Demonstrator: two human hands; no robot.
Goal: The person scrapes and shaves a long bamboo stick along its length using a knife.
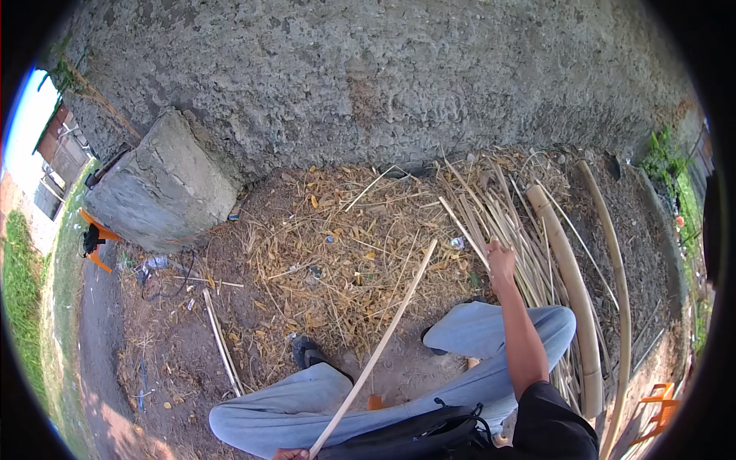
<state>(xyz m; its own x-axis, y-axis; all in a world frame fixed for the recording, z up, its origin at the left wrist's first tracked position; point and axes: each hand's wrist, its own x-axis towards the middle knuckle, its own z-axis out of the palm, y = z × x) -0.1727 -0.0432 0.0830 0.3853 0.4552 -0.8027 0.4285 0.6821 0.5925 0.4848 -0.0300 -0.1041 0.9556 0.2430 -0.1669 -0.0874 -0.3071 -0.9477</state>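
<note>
A long, pale bamboo strip slants across my lap, its upper end over the leaf litter between my knees. My left hand, partly cut off by the bottom edge of the head view, is closed on the lower end. To the right, beyond my knee, my right hand is closed around a thinner bamboo strip, which points up and left. Beside that hand lies a pile of split bamboo strips, its lower part partly hidden by my leg and arm.
A thick bamboo pole and a curved pole lie right of the pile. A rough wall rises ahead, with a concrete block at left. Bamboo pieces lie left of my legs; an orange chair is at lower right.
</note>
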